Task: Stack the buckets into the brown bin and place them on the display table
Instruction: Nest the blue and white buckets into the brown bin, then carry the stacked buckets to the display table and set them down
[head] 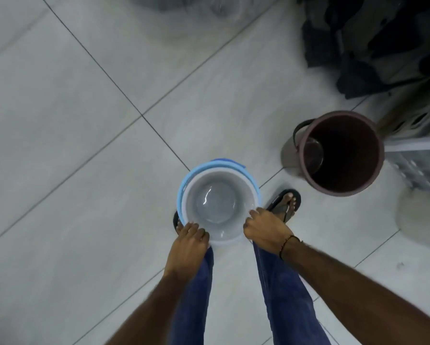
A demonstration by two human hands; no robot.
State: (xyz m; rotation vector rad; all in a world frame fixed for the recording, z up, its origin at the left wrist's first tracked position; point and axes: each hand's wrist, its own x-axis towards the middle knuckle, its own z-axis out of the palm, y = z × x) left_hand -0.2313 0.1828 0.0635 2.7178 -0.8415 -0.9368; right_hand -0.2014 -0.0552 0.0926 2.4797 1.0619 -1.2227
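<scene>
A white bucket [218,202] sits nested inside a light blue bucket [184,188], seen from straight above between my feet. My left hand [187,241] grips the near left rim of the stack. My right hand [265,229] grips the near right rim. The brown bin [341,153] stands upright on the floor to the right of the stack, apart from it, with a dark handle hanging on its left side and nothing visible inside.
The floor is pale grey tile. A white perforated basket [415,148] stands right of the brown bin. A dark heap of cloth or bags [373,41] fills the top right corner. A blurred pale round object [420,220] sits at the right edge.
</scene>
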